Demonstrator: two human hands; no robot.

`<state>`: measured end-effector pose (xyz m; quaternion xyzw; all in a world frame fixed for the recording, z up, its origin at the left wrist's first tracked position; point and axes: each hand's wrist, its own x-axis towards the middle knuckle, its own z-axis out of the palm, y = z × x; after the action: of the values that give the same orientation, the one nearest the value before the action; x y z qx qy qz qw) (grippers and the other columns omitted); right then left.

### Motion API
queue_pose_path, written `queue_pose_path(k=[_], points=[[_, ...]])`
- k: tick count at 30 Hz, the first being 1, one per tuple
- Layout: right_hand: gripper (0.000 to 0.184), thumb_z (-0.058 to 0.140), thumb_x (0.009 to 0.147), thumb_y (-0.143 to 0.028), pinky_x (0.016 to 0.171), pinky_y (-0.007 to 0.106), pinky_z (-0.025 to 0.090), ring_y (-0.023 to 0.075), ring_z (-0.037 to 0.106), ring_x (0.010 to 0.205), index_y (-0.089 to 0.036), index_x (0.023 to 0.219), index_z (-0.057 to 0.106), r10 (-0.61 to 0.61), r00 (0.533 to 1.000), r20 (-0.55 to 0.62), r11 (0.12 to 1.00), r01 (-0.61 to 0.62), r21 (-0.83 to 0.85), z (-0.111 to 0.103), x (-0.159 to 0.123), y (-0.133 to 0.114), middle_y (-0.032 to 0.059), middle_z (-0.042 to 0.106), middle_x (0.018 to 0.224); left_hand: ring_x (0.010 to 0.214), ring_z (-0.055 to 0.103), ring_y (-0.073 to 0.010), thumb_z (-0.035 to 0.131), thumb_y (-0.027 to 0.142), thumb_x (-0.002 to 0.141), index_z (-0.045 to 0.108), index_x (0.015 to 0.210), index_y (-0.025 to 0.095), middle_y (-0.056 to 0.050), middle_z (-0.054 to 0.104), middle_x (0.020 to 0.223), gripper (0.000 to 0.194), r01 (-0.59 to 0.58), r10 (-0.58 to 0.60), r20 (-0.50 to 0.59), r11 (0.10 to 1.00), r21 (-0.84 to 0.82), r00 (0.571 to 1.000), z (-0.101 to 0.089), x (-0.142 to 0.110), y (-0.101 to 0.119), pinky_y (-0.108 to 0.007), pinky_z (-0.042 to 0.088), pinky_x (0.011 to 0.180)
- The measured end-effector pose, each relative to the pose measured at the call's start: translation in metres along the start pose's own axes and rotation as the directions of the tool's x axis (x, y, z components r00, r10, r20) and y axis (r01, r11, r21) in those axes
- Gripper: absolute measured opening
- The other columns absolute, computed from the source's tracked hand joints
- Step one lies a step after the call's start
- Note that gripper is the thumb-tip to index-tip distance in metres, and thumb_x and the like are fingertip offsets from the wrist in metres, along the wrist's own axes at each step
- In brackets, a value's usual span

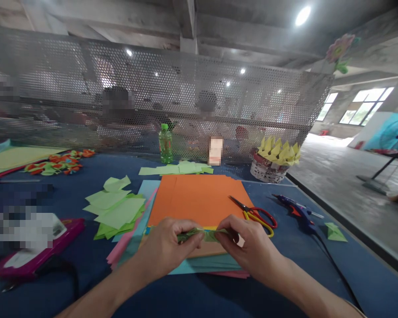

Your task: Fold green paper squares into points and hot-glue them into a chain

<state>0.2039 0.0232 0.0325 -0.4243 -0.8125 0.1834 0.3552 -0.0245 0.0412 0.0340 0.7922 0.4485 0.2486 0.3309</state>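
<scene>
Between my hands is a small piece of folded green paper [211, 236], held above a stack of coloured sheets. My left hand [172, 240] pinches its left end between thumb and fingers. At the other end, my right hand [245, 240] grips it the same way. Fingers cover much of the paper, so its full shape is hidden. Directly beyond lie orange sheets [195, 198] on top of the stack. Scissors [254, 214] with red and yellow handles rest on the right edge of the orange sheets, close to my right hand.
Light green paper squares [119, 207] lie left of the stack. A glue gun [295, 211] and a folded green piece [334, 232] are at right. Farther back stand a green bottle [166, 145] and a basket [270, 170] of yellow folded pieces, before a perforated metal screen [146, 97].
</scene>
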Motion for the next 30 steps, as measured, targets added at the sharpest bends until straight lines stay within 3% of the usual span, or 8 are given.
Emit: queue_pose_path(k=[7,12,20,30], points=[[0.020,0.070,0.083,-0.035,0.058,0.023,0.035,0.0117,0.049,0.064,-0.021,0.097,0.066,0.258,0.961,0.096,0.963,-0.264,0.056,-0.002,0.003,-0.007,-0.0047,0.059,0.070,0.072,0.066,-0.0180,0.055,0.040,0.093,0.076,0.085,0.021,-0.001,0.073,0.077,0.031,-0.016,0.016,-0.006,1.000,-0.013,1.000,-0.002,-0.001,0.006,-0.023,0.048,0.068],[0.022,0.067,0.084,-0.039,0.058,0.023,0.033,0.0106,0.044,0.060,-0.019,0.077,0.067,0.362,0.917,0.166,0.923,-0.377,0.069,0.005,0.002,-0.001,-0.0052,0.053,0.062,0.072,0.066,-0.0179,0.054,0.038,0.094,0.077,0.085,0.020,-0.001,0.073,0.076,0.030,-0.062,0.063,-0.013,0.997,0.036,0.998,0.000,-0.002,0.005,-0.022,0.047,0.064],[0.021,0.066,0.083,-0.039,0.058,0.022,0.034,0.0113,0.047,0.059,-0.019,0.076,0.070,0.386,0.909,0.154,0.917,-0.396,0.040,0.004,0.003,-0.006,-0.0038,0.057,0.062,0.068,0.065,-0.0166,0.053,0.038,0.094,0.077,0.085,0.020,-0.001,0.072,0.074,0.031,-0.097,0.099,-0.021,0.992,0.075,0.995,0.003,-0.004,0.007,-0.021,0.045,0.061],[0.017,0.065,0.085,-0.035,0.059,0.022,0.038,0.0142,0.058,0.063,-0.021,0.081,0.073,0.324,0.942,0.083,0.946,-0.323,-0.035,0.004,0.000,-0.016,0.0008,0.070,0.069,0.072,0.064,-0.0165,0.052,0.041,0.096,0.076,0.090,0.022,-0.001,0.072,0.079,0.031,-0.089,0.088,0.027,0.995,0.038,0.996,-0.001,-0.003,0.011,-0.023,0.044,0.065]])
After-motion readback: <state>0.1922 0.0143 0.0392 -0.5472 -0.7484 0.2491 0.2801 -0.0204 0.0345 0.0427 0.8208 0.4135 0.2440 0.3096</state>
